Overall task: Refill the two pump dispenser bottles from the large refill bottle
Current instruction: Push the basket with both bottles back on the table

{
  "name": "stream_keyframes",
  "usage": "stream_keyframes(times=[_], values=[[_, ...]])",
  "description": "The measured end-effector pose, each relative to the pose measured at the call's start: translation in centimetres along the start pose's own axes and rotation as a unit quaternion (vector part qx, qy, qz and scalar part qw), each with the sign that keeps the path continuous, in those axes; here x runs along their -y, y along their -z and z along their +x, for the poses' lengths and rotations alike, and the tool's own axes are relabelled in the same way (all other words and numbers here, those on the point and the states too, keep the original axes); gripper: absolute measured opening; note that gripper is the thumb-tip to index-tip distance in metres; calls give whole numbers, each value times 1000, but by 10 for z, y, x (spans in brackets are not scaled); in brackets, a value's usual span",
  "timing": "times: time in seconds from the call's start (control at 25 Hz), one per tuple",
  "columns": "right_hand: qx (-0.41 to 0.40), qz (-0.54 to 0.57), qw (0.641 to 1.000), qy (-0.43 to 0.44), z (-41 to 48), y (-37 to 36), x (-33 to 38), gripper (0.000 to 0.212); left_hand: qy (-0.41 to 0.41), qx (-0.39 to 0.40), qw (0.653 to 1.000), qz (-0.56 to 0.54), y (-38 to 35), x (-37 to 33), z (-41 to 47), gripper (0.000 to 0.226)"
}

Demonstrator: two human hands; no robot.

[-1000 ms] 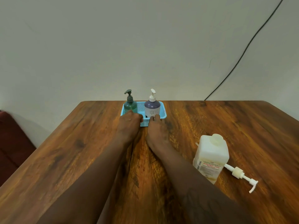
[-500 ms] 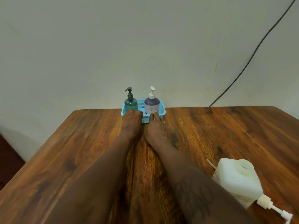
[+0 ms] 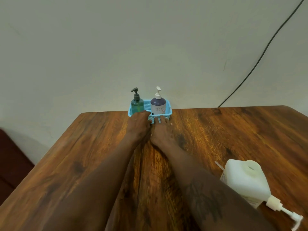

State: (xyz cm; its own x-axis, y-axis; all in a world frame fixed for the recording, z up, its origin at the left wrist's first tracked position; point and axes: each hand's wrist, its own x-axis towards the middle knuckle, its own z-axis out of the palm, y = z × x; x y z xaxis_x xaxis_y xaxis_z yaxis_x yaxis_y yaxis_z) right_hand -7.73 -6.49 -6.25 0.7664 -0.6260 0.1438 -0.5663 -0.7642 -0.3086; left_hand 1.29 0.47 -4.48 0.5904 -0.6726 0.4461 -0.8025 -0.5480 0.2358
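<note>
A green pump bottle (image 3: 137, 105) and a purple-and-white pump bottle (image 3: 158, 105) stand upright in a blue basket (image 3: 168, 112) at the table's far edge, against the wall. My left hand (image 3: 138, 125) rests at the basket's near left rim, fingers curled over it. To its right, my right hand (image 3: 162, 130) lies with fingers stretched out, the tips touching the basket's front wall. The large white refill bottle (image 3: 246, 180) stands at the near right with its neck open. Its removed white pump (image 3: 283, 211) lies on the table beside it.
The wooden table (image 3: 233, 130) ends at a pale wall just behind the basket. A dark cable (image 3: 260, 59) runs down the wall at the right. A dark red seat (image 3: 11, 164) is beyond the table's left edge.
The basket with both bottles has slid away from me to the table's far edge, both hands staying against it. My view has moved forward, so the refill bottle now sits lower right.
</note>
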Motion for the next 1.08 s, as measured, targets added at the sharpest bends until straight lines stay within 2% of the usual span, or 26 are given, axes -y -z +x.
stream_keyframes(times=[0.2,0.32,0.44,0.52,0.72,0.84,1.0,1.08], values=[[-33,74,995,64,-50,19,4,57,29,-11,996,-89,26,-10,-46,49],[-44,130,984,114,-93,39,4,51,23,-3,994,-102,51,-20,-79,61],[-57,168,972,154,-135,63,-3,64,19,12,988,-150,74,-41,-118,80],[-41,156,971,174,-161,80,-10,73,12,23,977,-212,85,-60,-140,85],[-40,142,965,215,-212,131,-31,67,11,5,937,-348,107,-111,-177,81],[-74,156,956,236,-234,165,-47,59,15,-12,893,-449,117,-141,-190,81],[-153,176,939,252,-252,195,-85,40,-12,45,828,-559,111,-180,-198,70],[-198,185,937,223,-257,200,-110,33,-17,85,816,-571,100,-193,-198,80]])
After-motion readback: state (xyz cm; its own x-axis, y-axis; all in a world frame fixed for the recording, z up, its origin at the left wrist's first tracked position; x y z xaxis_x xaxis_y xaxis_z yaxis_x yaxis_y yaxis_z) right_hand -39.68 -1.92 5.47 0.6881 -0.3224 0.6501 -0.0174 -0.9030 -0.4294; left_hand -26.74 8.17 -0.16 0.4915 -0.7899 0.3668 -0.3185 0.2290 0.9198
